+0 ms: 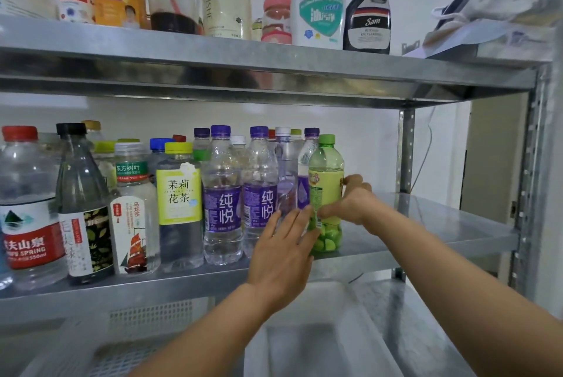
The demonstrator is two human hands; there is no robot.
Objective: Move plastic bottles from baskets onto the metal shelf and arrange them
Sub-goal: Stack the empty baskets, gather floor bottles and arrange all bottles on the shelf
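Metal shelf [426, 224] row mostly filled. My right hand [350, 203] grips the green bottle [326, 169] at row's end, left hand [283, 242] straight-fingered against it. Visible basket [320, 331] part shows no bottles.

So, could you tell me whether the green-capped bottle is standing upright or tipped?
Upright: the green-capped bottle stands on its base on the shelf, cap on top, right hand gripping it.

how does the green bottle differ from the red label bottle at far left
The green bottle has a green cap and tinted body; the red label bottle has a red cap and clear body. The right hand grips the green bottle; nothing touches the red label bottle. Both stand upright on the shelf.
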